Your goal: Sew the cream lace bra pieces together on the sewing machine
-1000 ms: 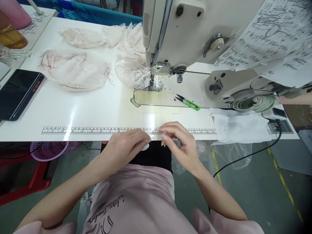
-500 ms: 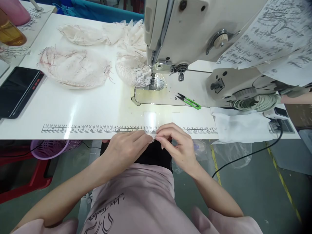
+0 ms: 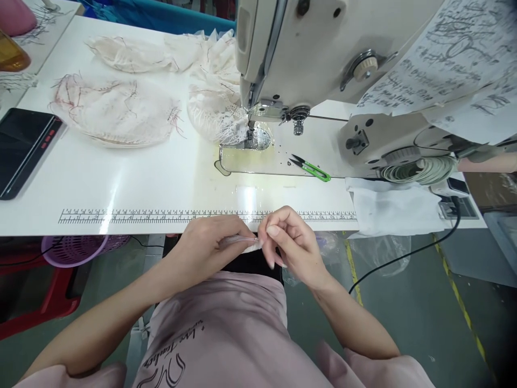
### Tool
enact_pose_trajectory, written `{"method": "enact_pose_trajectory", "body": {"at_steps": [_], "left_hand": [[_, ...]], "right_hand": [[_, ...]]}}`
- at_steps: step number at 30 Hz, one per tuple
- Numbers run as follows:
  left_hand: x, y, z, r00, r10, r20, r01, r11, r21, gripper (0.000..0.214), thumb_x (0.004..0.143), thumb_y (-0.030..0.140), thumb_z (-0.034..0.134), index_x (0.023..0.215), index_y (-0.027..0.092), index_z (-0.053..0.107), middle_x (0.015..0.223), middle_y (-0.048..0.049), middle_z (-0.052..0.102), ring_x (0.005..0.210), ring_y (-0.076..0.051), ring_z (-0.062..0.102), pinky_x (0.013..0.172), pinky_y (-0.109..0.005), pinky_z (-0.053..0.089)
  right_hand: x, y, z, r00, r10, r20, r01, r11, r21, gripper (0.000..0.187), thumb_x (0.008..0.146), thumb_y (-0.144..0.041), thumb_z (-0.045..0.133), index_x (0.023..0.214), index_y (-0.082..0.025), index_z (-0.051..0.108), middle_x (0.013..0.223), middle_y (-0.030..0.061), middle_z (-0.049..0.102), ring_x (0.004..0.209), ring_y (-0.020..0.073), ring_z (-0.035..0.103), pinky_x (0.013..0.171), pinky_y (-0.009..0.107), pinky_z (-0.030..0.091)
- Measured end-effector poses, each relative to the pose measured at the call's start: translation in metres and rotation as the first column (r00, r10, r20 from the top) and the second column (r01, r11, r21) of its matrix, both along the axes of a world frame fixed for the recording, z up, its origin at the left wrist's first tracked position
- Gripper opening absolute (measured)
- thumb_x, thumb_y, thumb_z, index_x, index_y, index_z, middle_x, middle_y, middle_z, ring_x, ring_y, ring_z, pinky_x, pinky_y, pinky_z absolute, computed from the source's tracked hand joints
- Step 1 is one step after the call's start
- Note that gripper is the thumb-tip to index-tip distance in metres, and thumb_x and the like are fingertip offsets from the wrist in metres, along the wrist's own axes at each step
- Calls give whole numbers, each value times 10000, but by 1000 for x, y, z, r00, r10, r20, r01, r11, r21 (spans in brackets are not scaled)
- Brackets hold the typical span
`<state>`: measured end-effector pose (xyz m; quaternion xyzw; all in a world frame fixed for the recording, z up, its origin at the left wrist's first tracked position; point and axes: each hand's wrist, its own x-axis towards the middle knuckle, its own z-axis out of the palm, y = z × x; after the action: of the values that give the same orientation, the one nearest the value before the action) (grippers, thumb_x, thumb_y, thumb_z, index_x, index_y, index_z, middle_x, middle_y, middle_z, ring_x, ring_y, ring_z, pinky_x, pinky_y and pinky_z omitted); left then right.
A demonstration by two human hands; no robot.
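Close to the table's front edge, my left hand [image 3: 216, 241] is closed around a slim, pale, stick-like thing [image 3: 237, 238] whose tip points at the other hand. A small white bit [image 3: 253, 247] shows just below its fingers; what it is I cannot make out. My right hand [image 3: 291, 242] is beside that tip, thumb and fingers curled in a pinch; anything between them is too small to name. Beyond both hands stands a sewing machine [image 3: 299, 59], with a white lace piece [image 3: 218, 116] lying at its presser foot [image 3: 251, 132].
Green thread snips [image 3: 310, 168] lie on the machine bed. A printed ruler [image 3: 121, 216] runs along the front edge. Sheer cream pieces [image 3: 117, 116] with loose reddish threads lie left, near a black phone-like device [image 3: 26, 145]. White cloth [image 3: 396, 207] rests at right.
My right fingers have turned and curled more, with the thumb now on top. My left hand has tilted slightly, and the slim pale thing shows in it. The view has shifted slightly.
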<state>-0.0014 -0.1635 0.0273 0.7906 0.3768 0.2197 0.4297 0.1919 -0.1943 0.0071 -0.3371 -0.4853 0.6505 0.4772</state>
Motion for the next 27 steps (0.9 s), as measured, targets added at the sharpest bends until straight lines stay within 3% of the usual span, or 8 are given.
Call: {"method": "enact_pose_trajectory", "body": {"at_steps": [8, 10, 13, 16, 19, 22, 24, 27], "left_hand": [[-14, -4, 2, 999, -20, -26, 19, 1000, -25, 208, 984, 294, 502, 858, 199, 638, 768, 34, 619, 650, -78, 543, 596, -198, 379], [-11, -3, 5, 999, -33, -9, 32, 997, -72, 211, 984, 301, 500, 853, 201, 632, 770, 33, 625, 664, -82, 558, 609, -197, 400], [-7, -1, 9, 1000, -11, 16, 13, 983, -183, 179, 966, 340, 533, 902, 227, 656, 838, 28, 668, 732, -101, 604, 638, -199, 443], [-8, 0, 11, 999, 23, 44, -11, 965, -261, 150, 940, 353, 579, 1042, 272, 655, 978, 22, 691, 870, -126, 640, 727, -208, 489], [-12, 0, 8, 997, -13, 82, 39, 942, -332, 233, 942, 349, 574, 1163, 288, 614, 1101, -4, 673, 989, -151, 637, 813, -236, 512], [-14, -1, 3, 995, -47, 88, 77, 923, -378, 250, 959, 344, 537, 1188, 265, 601, 1099, -33, 667, 961, -158, 636, 780, -246, 518], [-13, -2, 0, 996, -49, 73, 73, 919, -387, 225, 963, 343, 523, 1144, 249, 617, 1031, -32, 672, 886, -150, 633, 716, -235, 504], [-8, -3, -1, 997, -37, 68, 61, 917, -395, 194, 947, 382, 548, 1034, 236, 642, 928, -9, 661, 799, -130, 600, 661, -218, 464]], "right_hand": [[49, -3, 27, 899, -217, 379, 99, 946, 308, 86, 957, -139, 474, 943, -215, 514, 743, -20, 541, 590, 92, 513, 503, 238, 428], [54, -4, 31, 808, -301, 507, 69, 902, 426, 110, 939, -115, 495, 958, -219, 528, 768, -7, 556, 643, 108, 537, 548, 255, 442], [57, -2, 29, 570, -393, 722, -149, 814, 561, 165, 905, -129, 570, 1047, -212, 562, 822, 18, 581, 698, 125, 548, 593, 270, 436], [56, 1, 24, 405, -483, 776, -289, 738, 610, 184, 895, -150, 599, 1065, -220, 616, 812, 24, 596, 686, 129, 544, 560, 270, 403], [52, 1, 20, 604, -445, 661, -71, 796, 601, 121, 917, -157, 567, 936, -233, 659, 799, 26, 607, 741, 139, 569, 614, 273, 445], [44, 1, 17, 896, -239, 374, 125, 945, 303, 203, 971, -268, 481, 814, -225, 603, 782, 23, 606, 653, 123, 558, 510, 247, 434], [37, 1, 15, 992, -50, 119, 43, 997, 59, 265, 992, -337, 420, 773, -224, 519, 702, -7, 573, 475, 88, 457, 374, 215, 333], [28, 2, 12, 988, 71, -138, -86, 991, -104, 241, 974, -333, 464, 764, -219, 495, 602, -51, 463, 443, 73, 372, 370, 196, 297]]}}
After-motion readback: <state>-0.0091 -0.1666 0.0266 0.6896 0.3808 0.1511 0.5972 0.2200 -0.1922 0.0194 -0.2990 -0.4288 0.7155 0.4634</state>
